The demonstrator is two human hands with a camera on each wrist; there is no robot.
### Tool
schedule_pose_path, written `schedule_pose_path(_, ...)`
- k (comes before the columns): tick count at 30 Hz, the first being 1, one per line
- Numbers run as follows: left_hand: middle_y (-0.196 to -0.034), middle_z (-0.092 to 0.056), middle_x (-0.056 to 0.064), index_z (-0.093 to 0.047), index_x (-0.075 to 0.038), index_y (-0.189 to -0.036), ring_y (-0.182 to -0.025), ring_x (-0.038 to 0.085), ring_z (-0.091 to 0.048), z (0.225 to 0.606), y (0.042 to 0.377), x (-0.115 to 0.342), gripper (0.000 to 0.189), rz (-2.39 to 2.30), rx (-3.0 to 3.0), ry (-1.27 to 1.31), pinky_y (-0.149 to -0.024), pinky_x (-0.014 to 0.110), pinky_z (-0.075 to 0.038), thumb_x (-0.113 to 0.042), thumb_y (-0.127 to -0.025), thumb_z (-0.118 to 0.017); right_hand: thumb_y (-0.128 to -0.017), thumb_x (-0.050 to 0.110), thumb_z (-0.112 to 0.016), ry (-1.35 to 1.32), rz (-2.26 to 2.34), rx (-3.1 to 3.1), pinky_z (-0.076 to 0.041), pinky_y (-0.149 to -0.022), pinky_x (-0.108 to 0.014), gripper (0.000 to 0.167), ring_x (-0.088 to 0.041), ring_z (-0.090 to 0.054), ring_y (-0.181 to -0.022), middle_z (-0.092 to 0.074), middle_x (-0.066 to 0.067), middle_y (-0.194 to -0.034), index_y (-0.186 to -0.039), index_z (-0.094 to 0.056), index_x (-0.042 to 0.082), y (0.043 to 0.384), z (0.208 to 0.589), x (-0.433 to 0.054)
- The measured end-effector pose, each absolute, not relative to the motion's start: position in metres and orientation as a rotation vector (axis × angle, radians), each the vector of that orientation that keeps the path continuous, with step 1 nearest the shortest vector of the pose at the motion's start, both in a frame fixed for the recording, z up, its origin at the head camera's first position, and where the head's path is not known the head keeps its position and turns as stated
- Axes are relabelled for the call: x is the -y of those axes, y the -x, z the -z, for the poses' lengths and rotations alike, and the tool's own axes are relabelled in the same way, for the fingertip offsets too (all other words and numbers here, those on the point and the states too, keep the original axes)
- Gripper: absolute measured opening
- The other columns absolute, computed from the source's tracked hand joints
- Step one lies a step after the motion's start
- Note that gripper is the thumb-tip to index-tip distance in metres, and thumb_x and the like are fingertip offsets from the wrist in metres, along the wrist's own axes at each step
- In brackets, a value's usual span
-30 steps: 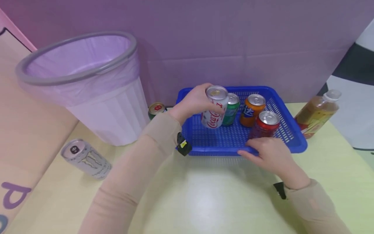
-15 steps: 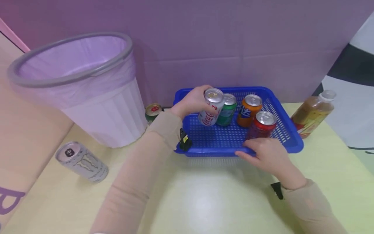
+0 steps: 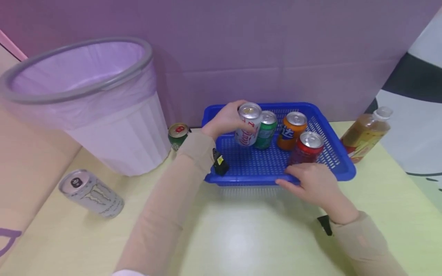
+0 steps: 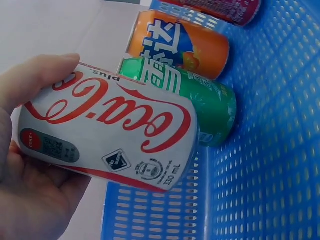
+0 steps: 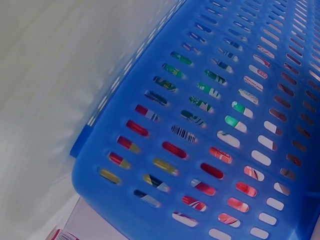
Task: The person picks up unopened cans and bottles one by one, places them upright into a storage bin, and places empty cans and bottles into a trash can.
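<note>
My left hand holds a white Coca-Cola can with red lettering, thumb and fingers round its upper part. It is over the left part of a blue plastic basket, close beside a green can. In the head view I cannot tell whether its base touches the basket floor. An orange Fanta can and a red can stand further right in the basket. My right hand grips the basket's front rim, with the thumb outside; the right wrist view shows only the basket's perforated side.
A white bin with a purple liner stands at the left. Before it a grey Monster can stands on the table. A dark green can is between bin and basket. Right of the basket stands a plastic bottle of brown drink.
The head view has turned slightly, so everything sits further left. The white can has moved a little toward the back of the basket in my left hand. My right hand stays on the rim.
</note>
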State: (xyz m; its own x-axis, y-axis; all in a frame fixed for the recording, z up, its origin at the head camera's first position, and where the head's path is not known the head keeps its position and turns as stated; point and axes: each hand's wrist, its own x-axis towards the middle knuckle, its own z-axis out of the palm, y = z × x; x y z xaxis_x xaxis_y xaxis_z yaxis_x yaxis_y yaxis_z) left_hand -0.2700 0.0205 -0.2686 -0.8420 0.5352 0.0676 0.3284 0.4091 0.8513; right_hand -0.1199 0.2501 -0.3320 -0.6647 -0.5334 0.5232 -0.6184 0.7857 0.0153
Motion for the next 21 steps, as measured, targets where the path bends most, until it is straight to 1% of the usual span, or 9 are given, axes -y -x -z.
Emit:
schedule_pose_path(7,-0.119,-0.061,0.006,-0.048,-0.009,-0.132,-0.108,0.019,-0.057,0.2764,0.2719,-0.0166,0.072,-1.415,-2.475,-0.706,-0.093,0.037,-0.047,-0.015,-0.069,-0.083,-0.093,0.065,-0.03,-0.866,-0.225,2.435,-0.032,-0.045,-0.023,0.061,-0.006,-0.042,-0.047,-0.049,0.007,-0.056,-0.065,-0.053,0.016,0.1195,0.3322,-0.25)
schedule_pose_path(14,-0.116,-0.063,0.004,-0.052,-0.011,-0.129,-0.104,0.017,-0.059,0.2794,0.2673,-0.0172,0.067,-1.383,-2.446,-0.709,-0.091,0.037,-0.048,-0.019,-0.07,-0.084,-0.093,0.064,-0.033,-0.858,-0.234,2.443,-0.032,-0.046,-0.023,0.06,-0.006,-0.043,-0.048,-0.051,0.006,-0.056,-0.065,-0.055,0.016,0.1192,0.3321,-0.2505)
schedule_pose_path(17,-0.115,-0.063,0.004,-0.052,-0.011,-0.128,-0.103,0.017,-0.06,0.279,0.2651,-0.0199,0.067,-1.325,-2.424,-0.756,-0.09,0.036,-0.048,-0.019,-0.07,-0.084,-0.093,0.064,-0.032,-0.862,-0.23,2.438,-0.032,-0.046,-0.023,0.061,-0.006,-0.042,-0.047,-0.05,0.006,-0.056,-0.065,-0.054,0.015,0.1193,0.3322,-0.2503)
schedule_pose_path(18,-0.115,-0.063,0.004,-0.053,-0.011,-0.127,-0.102,0.017,-0.06,0.279,0.2647,-0.021,0.066,-1.29,-2.418,-0.787,-0.09,0.036,-0.048,-0.019,-0.07,-0.084,-0.093,0.064,-0.033,-0.865,-0.231,2.434,-0.032,-0.045,-0.023,0.06,-0.006,-0.042,-0.047,-0.05,0.006,-0.056,-0.064,-0.054,0.015,0.1194,0.3323,-0.2502)
schedule_pose_path(21,-0.113,-0.064,0.005,-0.054,-0.009,-0.126,-0.101,0.016,-0.06,0.2793,0.2633,-0.0254,0.064,-1.193,-2.383,-0.901,-0.089,0.034,-0.049,-0.017,-0.07,-0.083,-0.093,0.065,-0.031,-0.866,-0.229,2.414,-0.032,-0.045,-0.024,0.062,-0.007,-0.042,-0.047,-0.049,0.005,-0.055,-0.064,-0.053,0.015,0.1199,0.3325,-0.2499)
